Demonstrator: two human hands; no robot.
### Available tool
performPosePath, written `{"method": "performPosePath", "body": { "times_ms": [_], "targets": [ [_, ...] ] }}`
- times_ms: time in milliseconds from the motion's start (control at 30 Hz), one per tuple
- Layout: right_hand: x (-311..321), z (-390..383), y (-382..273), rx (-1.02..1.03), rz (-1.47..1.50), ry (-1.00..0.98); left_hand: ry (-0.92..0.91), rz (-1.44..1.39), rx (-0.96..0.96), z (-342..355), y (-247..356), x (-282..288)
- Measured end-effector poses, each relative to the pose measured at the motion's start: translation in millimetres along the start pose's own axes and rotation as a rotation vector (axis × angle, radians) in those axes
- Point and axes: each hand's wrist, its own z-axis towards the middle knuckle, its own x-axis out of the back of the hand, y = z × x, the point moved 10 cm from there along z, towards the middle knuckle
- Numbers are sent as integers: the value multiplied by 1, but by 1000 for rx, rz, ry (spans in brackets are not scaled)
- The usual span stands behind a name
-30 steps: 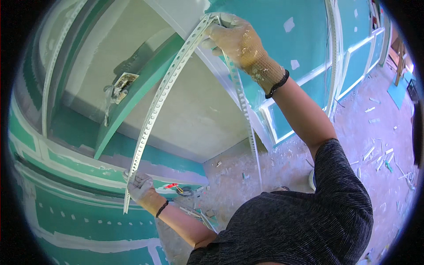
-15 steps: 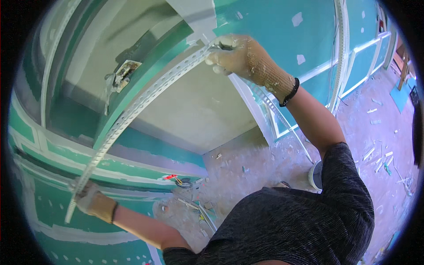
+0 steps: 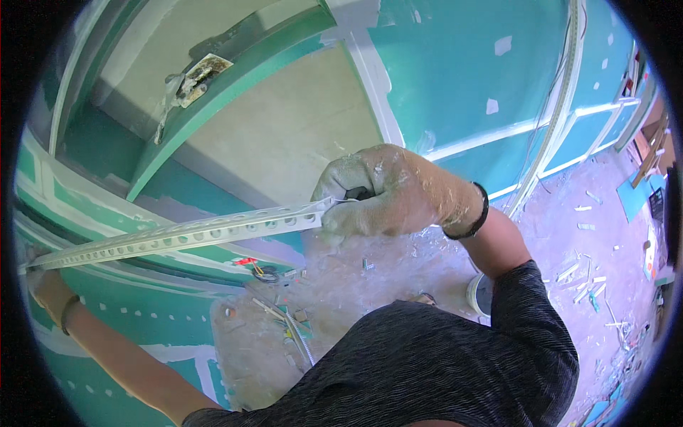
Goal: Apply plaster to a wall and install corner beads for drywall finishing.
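Observation:
A long white perforated corner strip (image 3: pixel 192 233) runs nearly level across the left half of the view. My right hand (image 3: pixel 388 192), in a plaster-stained glove with a black wristband, grips its right end. My left hand (image 3: pixel 44 288), also gloved, holds the strip's far left end near the picture's rim. The strip lies in front of green plasterboard walls (image 3: pixel 455 78) with white filled joints. My dark speckled shirt fills the lower middle.
A recess with a pale back panel (image 3: pixel 284 128) and an open electrical box (image 3: pixel 196 75) is above the strip. The dusty floor (image 3: pixel 569 235) holds scraps, offcuts, wires (image 3: pixel 263 270) and a white bucket (image 3: pixel 480 295). Another corner strip (image 3: pixel 562 92) stands on the right wall.
Both hands have swung the strip down from steeply slanted to nearly level. My right hand dropped from the top of the view to the middle; my left hand moved out leftward.

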Motion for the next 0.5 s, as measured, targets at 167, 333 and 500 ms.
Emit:
{"method": "performPosePath", "body": {
  "times_ms": [167,333,500],
  "targets": [
    [6,-7,-22,136,70,138,25,499,-307,-84,-33,-46],
    [56,-27,-39,406,130,538,-246,668,496,-245,-83,-103],
    [142,-66,-60,574,-55,726,-206,573,414,-384,-118,-116]
  ]
}}
